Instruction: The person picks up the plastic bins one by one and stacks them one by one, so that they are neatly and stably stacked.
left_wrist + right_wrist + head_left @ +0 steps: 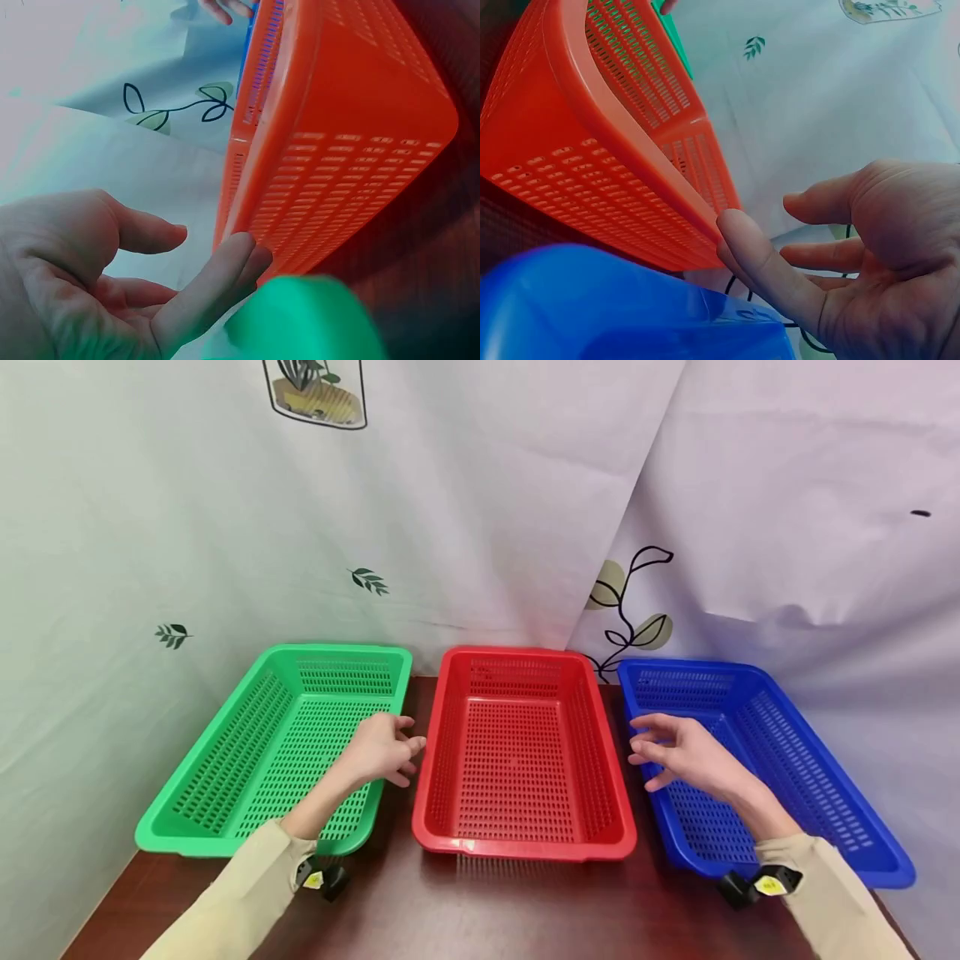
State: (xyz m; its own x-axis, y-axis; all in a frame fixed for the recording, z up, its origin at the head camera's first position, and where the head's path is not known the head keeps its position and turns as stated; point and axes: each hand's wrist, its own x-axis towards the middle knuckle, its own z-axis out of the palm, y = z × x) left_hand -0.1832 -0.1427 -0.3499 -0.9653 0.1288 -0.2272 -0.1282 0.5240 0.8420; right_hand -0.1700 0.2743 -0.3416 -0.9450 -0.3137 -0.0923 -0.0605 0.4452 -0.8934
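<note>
Three perforated plastic baskets stand side by side: a green basket [197, 842] on the left, a red basket [517, 852] in the middle and a blue basket [832, 752] on the right. No objects show inside them. My left hand [382, 747] hovers by the green basket's right rim, fingers loosely bent toward the red one and holding nothing. On the other side my right hand [686, 752] hangs over the blue basket's left rim, also holding nothing. In both wrist views, the left hand [150, 277] and right hand [840, 262] have thumb and fingers apart.
A dark reddish-brown table [495, 910] carries the baskets, with narrow gaps between them. Behind it hangs a pale cloth [480, 527] printed with leaves and a jar. Each wrist wears a small black device, the left device [322, 875] and the right device [757, 885].
</note>
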